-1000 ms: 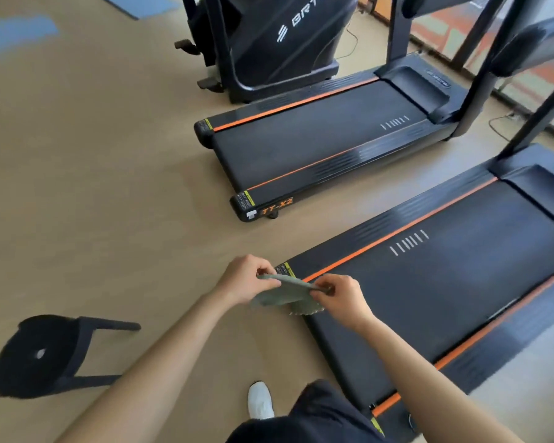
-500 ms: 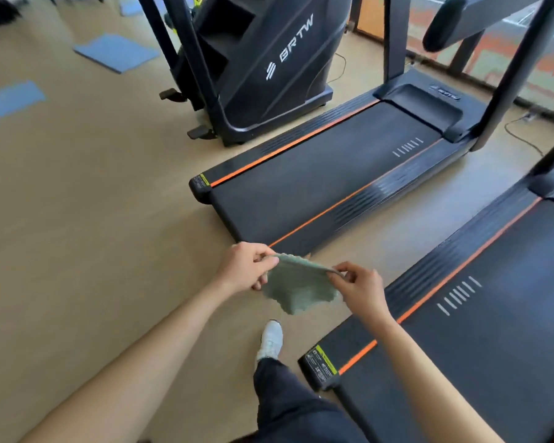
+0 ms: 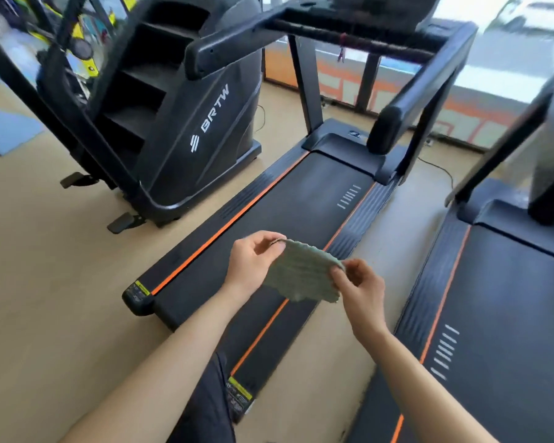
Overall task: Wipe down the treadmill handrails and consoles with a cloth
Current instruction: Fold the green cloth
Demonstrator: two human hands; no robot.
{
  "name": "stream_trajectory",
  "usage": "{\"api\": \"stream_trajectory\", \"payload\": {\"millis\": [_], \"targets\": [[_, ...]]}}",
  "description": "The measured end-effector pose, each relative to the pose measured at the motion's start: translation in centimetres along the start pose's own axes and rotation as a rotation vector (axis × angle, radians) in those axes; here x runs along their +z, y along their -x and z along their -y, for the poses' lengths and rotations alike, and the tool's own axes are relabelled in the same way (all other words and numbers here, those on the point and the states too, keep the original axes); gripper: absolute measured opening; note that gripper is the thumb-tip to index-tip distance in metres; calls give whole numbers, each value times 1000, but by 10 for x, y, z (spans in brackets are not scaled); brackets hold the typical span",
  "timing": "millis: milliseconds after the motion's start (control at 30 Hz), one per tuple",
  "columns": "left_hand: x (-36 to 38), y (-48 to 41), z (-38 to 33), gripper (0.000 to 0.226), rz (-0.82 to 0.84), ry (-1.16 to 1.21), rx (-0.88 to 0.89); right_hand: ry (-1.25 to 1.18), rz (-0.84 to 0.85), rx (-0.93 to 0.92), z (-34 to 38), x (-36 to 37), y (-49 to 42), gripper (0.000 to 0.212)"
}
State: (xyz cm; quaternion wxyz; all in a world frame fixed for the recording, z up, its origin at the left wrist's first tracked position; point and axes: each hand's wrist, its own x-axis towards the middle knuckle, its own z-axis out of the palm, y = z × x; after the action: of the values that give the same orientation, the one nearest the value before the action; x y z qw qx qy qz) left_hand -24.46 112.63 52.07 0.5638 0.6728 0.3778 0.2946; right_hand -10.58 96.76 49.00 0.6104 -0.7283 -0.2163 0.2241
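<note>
Your left hand (image 3: 253,266) and right hand (image 3: 362,292) only pinch the green cloth (image 3: 301,276) mid-frame; slacken either and it may drop

Tan floor (image 3: 45,298): left treadmill (image 3: 301,199), right treadmill (image 3: 509,314) side by side. Stepper (image 3: 189,123) just left of them. Blue mat (image 3: 4,132) far left, cable (image 3: 442,169) between treadmills.

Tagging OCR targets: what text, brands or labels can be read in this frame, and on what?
"BRTW": white letters on the stair climber side panel.
Yellow stickers on the treadmill rear corners: too small to read.
Logo on its motor cover: too blurred to read.
</note>
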Motion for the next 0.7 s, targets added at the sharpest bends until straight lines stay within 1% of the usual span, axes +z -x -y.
{"api": "stream_trajectory", "payload": {"millis": [67,200,267,333,400,467,533,600,700], "targets": [[7,-62,-13,9,58,20,51,0,-122,-34,13,16,-45,10],[42,-187,-35,12,181,85,108,-15,-444,-90,40,42,-142,10],[69,-248,-47,16,285,136,126,-29,-612,-98,54,49,-195,4],[101,-301,-59,21,382,175,142,-17,-771,-81,66,50,-246,8],[136,-347,-71,27,526,174,136,-1,-881,-80,77,46,-295,13],[166,-383,-81,39,721,136,116,51,-884,-52,85,41,-334,27],[187,-409,-87,50,895,64,116,112,-814,14,91,40,-363,46],[197,-428,-90,56,983,-19,130,161,-801,87,96,44,-380,57],[199,-444,-95,62,1040,-63,119,171,-821,154,102,47,-387,56]]}}
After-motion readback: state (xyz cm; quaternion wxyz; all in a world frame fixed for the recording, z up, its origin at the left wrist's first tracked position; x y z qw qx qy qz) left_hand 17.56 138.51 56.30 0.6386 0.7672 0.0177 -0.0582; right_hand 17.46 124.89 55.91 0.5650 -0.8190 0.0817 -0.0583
